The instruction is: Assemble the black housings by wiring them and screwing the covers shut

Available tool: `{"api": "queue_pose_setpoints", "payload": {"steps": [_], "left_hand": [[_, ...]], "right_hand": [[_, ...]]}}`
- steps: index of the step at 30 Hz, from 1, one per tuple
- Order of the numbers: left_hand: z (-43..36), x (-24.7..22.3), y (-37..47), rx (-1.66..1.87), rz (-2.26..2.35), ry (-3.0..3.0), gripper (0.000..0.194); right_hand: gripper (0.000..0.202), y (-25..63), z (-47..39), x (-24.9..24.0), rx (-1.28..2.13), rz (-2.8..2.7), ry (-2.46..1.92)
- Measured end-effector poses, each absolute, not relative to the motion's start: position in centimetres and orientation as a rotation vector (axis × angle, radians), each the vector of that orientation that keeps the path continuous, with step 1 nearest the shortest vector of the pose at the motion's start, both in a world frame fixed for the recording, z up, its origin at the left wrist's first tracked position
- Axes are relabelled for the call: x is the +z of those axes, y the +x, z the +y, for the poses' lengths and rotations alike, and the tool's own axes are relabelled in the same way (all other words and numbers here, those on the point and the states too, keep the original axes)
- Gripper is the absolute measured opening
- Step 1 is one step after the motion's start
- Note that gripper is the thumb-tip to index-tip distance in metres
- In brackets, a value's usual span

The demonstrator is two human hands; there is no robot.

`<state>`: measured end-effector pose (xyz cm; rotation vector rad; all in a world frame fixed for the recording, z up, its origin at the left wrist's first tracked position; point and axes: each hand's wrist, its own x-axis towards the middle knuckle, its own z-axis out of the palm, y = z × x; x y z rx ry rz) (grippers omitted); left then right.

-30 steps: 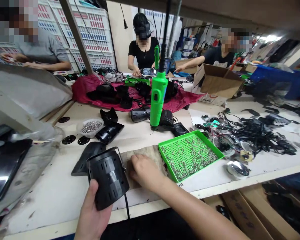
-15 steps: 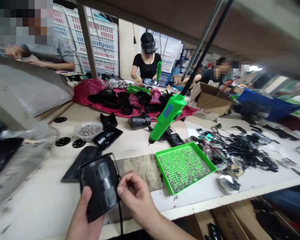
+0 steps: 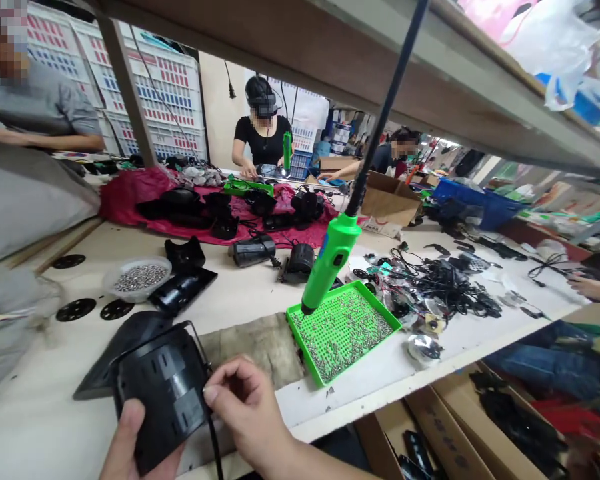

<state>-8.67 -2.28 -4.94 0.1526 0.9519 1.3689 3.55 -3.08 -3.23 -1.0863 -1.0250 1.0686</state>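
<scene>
A black slotted plastic housing (image 3: 167, 393) with a wire bracket and a cable is held near the front edge of the table. My left hand (image 3: 135, 443) grips it from below, its thumb on the near face. At the right side of the housing, my right hand (image 3: 245, 400) has thumb and index finger pinched together by the bracket; whatever they hold is too small to make out. A green electric screwdriver (image 3: 330, 267) hangs over a green tray (image 3: 347, 330) of small screws. Another black part (image 3: 125, 350) lies behind the housing.
A bowl of small metal parts (image 3: 139, 277) and black discs (image 3: 76, 309) lie left. Black housings and a pink cloth (image 3: 130, 193) are further back. Tangled wires (image 3: 450, 287) cover the right. People sit across the table, and a person's hands (image 3: 597, 283) show far right.
The view has turned right, so most things appear further left. The screwdriver now hangs over the tray's left part. Both hands keep their places on the housing.
</scene>
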Motion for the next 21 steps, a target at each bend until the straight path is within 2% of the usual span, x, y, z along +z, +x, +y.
{"api": "queue_pose_setpoints", "payload": {"steps": [3,8,10,15,21], "left_hand": [[-2.5,-2.4,-7.9,1.382,1.113,0.003,0.033],[-2.6,-2.1,-7.3,1.396,1.064,0.041,0.037],[-2.7,-2.5,-7.5,1.400,1.050,0.074,0.042],[-3.0,-2.7,-7.7,1.424,1.043,0.095,0.046],[-2.8,-2.7,-7.6,1.361,1.036,0.147,0.061]], "right_hand": [[0.008,4.0,-4.1,-3.0,0.897,-1.174,-1.121],[0.036,5.1,-6.1,-3.5,0.756,-1.460,-1.049],[0.040,5.4,-6.4,-3.7,0.727,-1.522,-1.061],[0.037,6.0,-6.2,-3.6,0.644,-1.629,-1.088],[0.038,6.0,-6.2,-3.0,0.586,-1.739,-1.114]]}}
